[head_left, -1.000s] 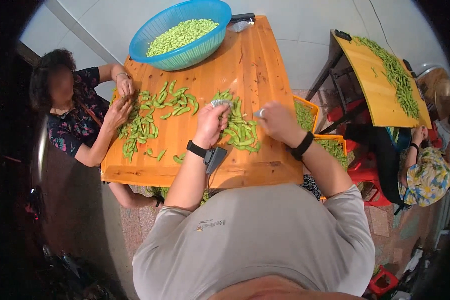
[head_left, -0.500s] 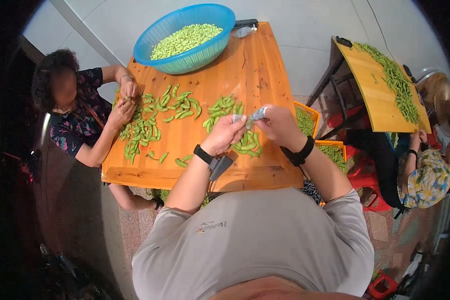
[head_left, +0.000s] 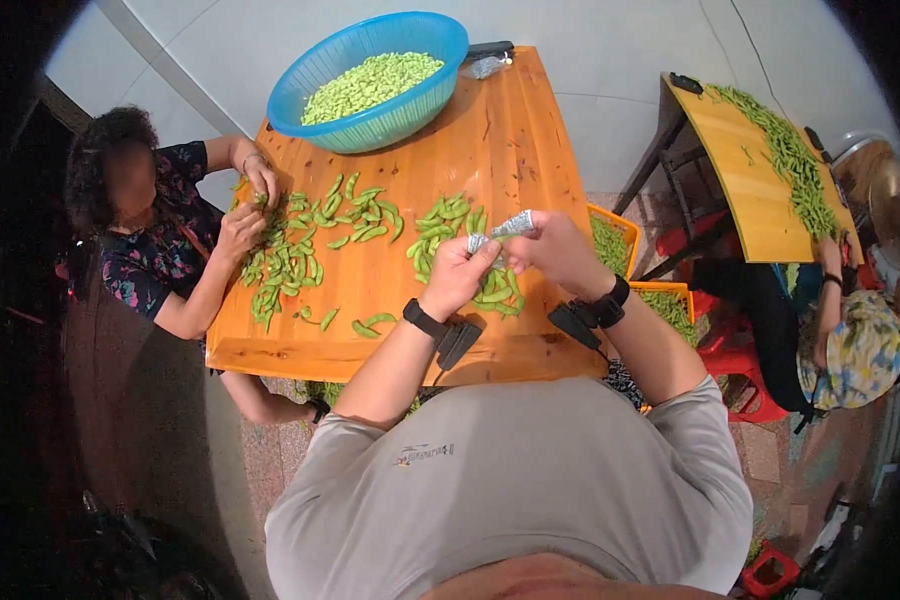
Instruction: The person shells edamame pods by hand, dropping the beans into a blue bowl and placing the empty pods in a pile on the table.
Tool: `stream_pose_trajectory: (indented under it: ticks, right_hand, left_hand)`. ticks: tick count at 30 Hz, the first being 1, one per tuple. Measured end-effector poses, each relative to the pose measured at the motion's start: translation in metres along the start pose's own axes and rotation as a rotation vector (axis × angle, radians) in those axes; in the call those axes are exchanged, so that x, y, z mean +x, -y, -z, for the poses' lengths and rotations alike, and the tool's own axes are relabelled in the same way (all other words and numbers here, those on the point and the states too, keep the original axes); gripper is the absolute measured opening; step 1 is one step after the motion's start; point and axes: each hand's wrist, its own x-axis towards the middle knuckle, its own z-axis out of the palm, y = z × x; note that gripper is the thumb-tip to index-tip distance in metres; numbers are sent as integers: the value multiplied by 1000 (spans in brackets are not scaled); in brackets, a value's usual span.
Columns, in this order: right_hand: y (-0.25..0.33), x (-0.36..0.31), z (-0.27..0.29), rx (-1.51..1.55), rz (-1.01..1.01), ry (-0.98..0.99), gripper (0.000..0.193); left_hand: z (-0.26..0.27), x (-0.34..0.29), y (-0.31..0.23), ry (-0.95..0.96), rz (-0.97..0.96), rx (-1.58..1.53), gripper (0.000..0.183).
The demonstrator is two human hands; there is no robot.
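Observation:
Over the table, my left hand (head_left: 454, 282) and my right hand (head_left: 562, 252) meet with fingers closed in a pinch. Between the fingertips is a green bean pod (head_left: 504, 238), mostly covered by them. Pale printed wraps sit on some fingers of both hands. Right under my hands lies a heap of green bean pods (head_left: 440, 225). Another spread of bean pods (head_left: 280, 270) covers the table's left side. There, a co-worker's hands (head_left: 250, 215) are closed together among the pods.
A blue basin (head_left: 410, 125) of shelled beans stands at the table's far end. Yellow crates (head_left: 632, 250) of pods are beyond the right edge of the wooden table (head_left: 520, 130). Further right, another person reaches to a second table (head_left: 745, 205) with pods; red stools (head_left: 735, 370) stand near.
My right hand has turned and its wrapped finger now points more to the left. My left hand has shifted slightly right and down. The person at the far right has reached onto their table.

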Motion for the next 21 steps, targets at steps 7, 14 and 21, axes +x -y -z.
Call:
stream_pose_trajectory:
  ticks: [7,14,21]
  right_hand:
    - [-1,-8,-6,-316,262,-27,7]
    - [8,-6,0,-651,639,-29,7]
    - [-18,6,-2,-410,448,-329,11]
  left_hand:
    - [11,-4,-4,337,345,-692,32]
    - [4,-5,-1,619,513,-1137,50]
    - [-6,-3,-18,-137,-91,345,6]
